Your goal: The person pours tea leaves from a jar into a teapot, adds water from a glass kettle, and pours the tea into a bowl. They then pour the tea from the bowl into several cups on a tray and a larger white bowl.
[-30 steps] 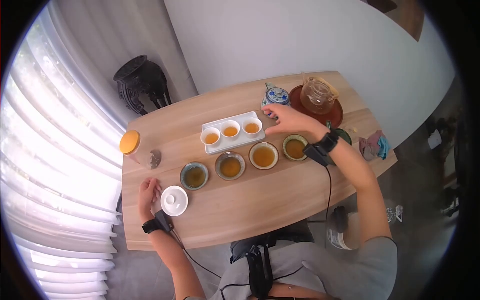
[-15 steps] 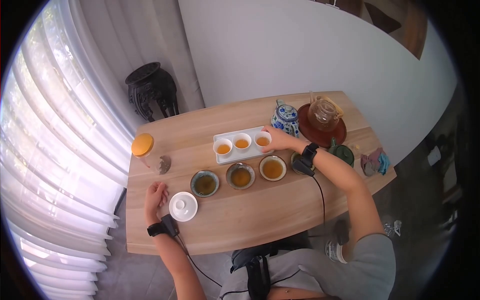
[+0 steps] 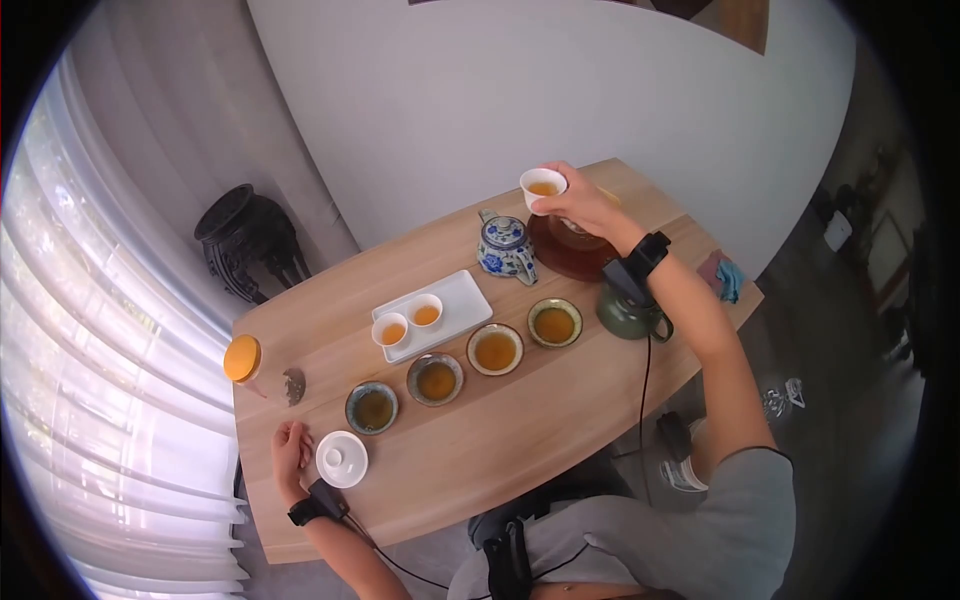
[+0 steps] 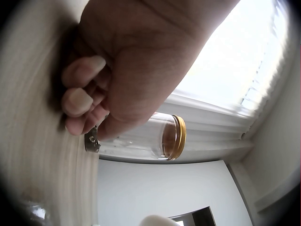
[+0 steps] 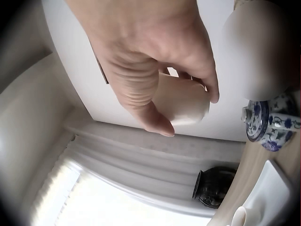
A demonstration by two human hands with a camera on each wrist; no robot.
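Note:
In the head view my right hand (image 3: 588,203) grips a small white teacup (image 3: 534,200) of amber tea between thumb and fingers. The cup is raised past the blue-and-white teapot (image 3: 507,247), close to the reddish-brown round tray (image 3: 565,258). The right wrist view shows the thumb and fingers around its sides. Two more white cups (image 3: 391,336) stand at the left end of the white rectangular tray (image 3: 462,302). My left hand (image 3: 290,452) rests on the table with fingers loosely curled, holding nothing, beside a white gaiwan lid (image 3: 343,458).
A row of bowls of tea, including a blue-rimmed bowl (image 3: 372,408) and a green-rimmed bowl (image 3: 555,323), crosses the table (image 3: 480,440). A yellow-lidded jar (image 3: 242,358) stands far left. At right are a dark green teapot (image 3: 625,312) and a crumpled cloth (image 3: 728,275).
My right hand reached the tray's right-hand cup, took hold of it and lifted it off, up and to the right. My left hand stays by the lid. The head view has shifted.

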